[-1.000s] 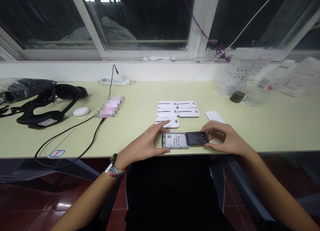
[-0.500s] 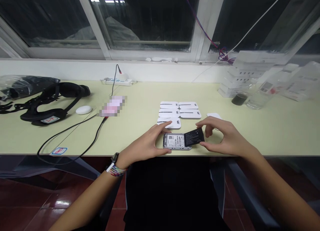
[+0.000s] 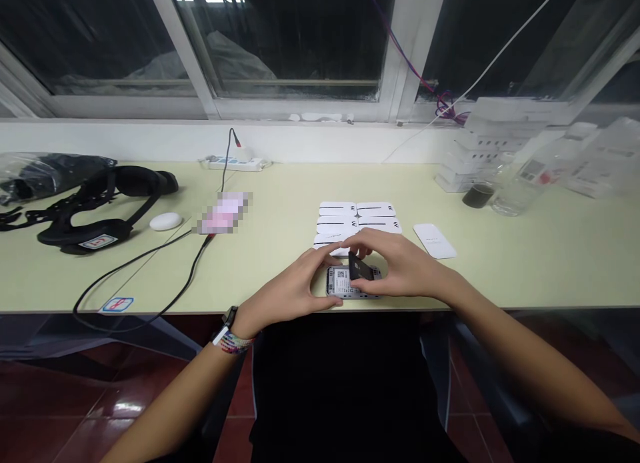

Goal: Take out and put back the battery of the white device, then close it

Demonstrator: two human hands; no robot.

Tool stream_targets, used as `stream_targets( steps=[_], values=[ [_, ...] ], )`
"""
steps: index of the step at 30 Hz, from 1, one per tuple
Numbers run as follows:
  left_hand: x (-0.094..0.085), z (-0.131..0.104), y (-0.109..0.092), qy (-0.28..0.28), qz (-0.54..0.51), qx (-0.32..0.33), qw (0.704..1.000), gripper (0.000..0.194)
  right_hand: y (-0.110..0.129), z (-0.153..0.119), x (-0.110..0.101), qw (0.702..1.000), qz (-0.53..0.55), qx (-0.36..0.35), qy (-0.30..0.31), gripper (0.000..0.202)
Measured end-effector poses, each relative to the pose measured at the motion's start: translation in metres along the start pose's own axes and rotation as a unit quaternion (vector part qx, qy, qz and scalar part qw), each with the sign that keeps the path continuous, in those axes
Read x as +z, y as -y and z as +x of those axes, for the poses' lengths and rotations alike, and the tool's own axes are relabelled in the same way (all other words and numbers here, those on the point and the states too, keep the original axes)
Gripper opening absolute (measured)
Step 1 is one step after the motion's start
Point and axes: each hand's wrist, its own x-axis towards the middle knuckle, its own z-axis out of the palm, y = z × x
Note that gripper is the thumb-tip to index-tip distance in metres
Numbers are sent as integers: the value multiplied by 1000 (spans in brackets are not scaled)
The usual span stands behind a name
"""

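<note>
Black battery [image 3: 361,269] is in our right hand [image 3: 405,263], pinched between thumb and fingers, tilted over the right part of the grey casing [image 3: 341,288]. Can't tell from this angle whether its lower edge touches the bay. Casing lies on the table [image 3: 280,196] close to the front edge, open side up, with a printed white label [image 3: 343,277] and its square code showing at the left end. Our left hand [image 3: 290,286] grips that end, thumb on the near side, fingers on the far side; a beaded bracelet [image 3: 234,343] sits on that wrist. Just beyond the casing we have white units [image 3: 377,224] in tidy rows, W marks on the ones we can read; the nearest is partly covered by our right hand. One loose white panel [image 3: 434,241] lies flat to the right of them. Further left: white oval object [image 3: 166,221] and black headset [image 3: 120,229]. Back right: dark cup [image 3: 478,195] beside a clear bottle [image 3: 533,173], white boxes [image 3: 493,143] stacked behind. Back left by the wall: power strip [image 3: 235,163].
</note>
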Motion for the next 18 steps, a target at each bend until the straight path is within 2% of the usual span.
stream_targets(
  steps=[4, 9, 12, 15, 18],
  values=[
    [1, 0, 2, -11, 3, 2, 1000, 98, -8, 1, 19, 1000, 1, -15, 8, 48],
    [1, 1, 1, 1, 7, -8, 1000, 98, -18, -10, 31, 998, -29, -55, 9, 10],
    [1, 1, 0, 8, 1, -12, 1000, 96, -14, -20, 25, 996, -60, -64, 7, 15],
    [1, 1, -1, -2, -3, -9, 1000, 95, -12, -33, 13, 996, -76, -42, 2, 17],
    [0, 0, 0, -4, 0, -9, 1000, 96, -23, -51, -3, 990, -130, -1, -45, 22]
  ],
)
